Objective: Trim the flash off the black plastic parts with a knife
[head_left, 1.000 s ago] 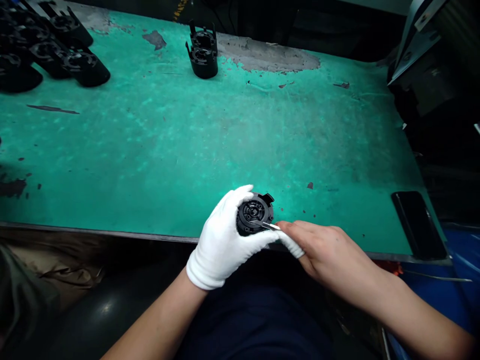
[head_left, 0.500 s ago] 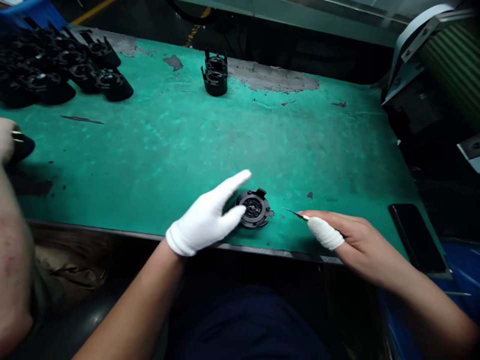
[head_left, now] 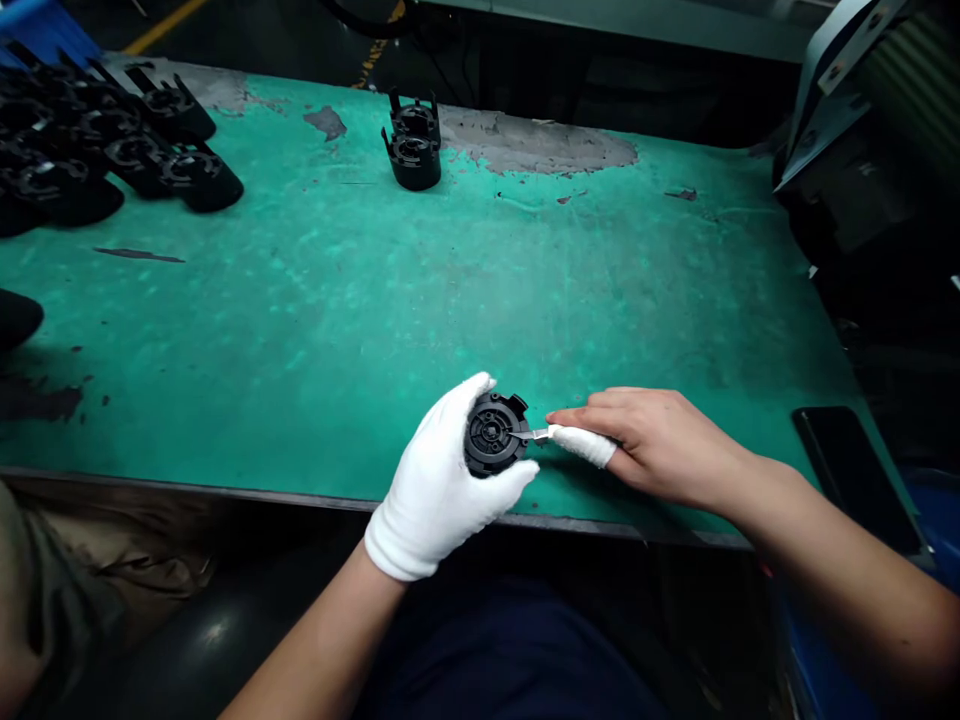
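Note:
A round black plastic part (head_left: 495,458), with concentric rings and tabs on its rim, is gripped by my left hand (head_left: 444,475) in a white glove. Thumb and fingers wrap its left and lower sides, close to the table's front edge. My right hand (head_left: 637,437), bare but for a white cover on the thumb, pinches a small pointed knife (head_left: 534,435). The blade reaches left over the face of the black part, its tip near the central rings. Whether the tip touches the plastic I cannot tell. The knife's handle is mostly hidden by my fingers.
Two black pronged cylindrical housings (head_left: 416,165) stand at the back of the green table (head_left: 360,300). Many similar housings (head_left: 196,178) crowd the far left by a blue bin (head_left: 56,30). A phone (head_left: 855,475) lies at the right. Machinery (head_left: 855,120) stands behind it.
My left hand has closed around the round part and tilted it up. My right hand has brought the knife left onto it. The neighbouring person's hand at the left has gone out of view.

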Demonstrator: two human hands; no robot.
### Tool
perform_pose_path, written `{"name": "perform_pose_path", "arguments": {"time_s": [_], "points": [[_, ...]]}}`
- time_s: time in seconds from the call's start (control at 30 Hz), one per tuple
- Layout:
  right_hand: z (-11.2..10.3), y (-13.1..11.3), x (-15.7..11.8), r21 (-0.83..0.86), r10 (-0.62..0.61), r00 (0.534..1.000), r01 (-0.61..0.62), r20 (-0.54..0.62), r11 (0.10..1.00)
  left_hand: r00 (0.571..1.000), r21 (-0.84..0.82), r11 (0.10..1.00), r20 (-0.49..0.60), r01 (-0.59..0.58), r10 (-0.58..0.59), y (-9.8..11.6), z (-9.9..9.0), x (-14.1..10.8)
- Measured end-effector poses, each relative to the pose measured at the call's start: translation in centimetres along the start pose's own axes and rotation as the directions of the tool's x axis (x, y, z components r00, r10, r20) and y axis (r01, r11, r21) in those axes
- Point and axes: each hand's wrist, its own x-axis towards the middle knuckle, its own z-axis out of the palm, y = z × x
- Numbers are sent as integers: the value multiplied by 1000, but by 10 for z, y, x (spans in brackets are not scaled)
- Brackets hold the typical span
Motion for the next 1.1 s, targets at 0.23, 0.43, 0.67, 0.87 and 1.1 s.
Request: {"name": "perform_pose_path", "arguments": {"time_s": [0.23,0.43,0.67,0.87,1.1], "points": [[-6,6,13,-104,-13,1000,15,20,994,1000,1,1000,-2,-14,14,1,-2,1],[1,2,10,-72,-3,1000,2,-10,997,1000,-1,1000,5,-15,15,-2,-2,1],[13,-10,7,-150,100,993,-110,-69,983,1000,-10,1000,-2,-17,17,-3,1,0],[18,-19,7,-109,155,984,-164,-91,980,999,3,1000,-43,17,-17,0,7,-3],[17,-28,5,-128,213,974,-222,-77,967,998,4,1000,-61,1,-1,-2,7,-4]]}}
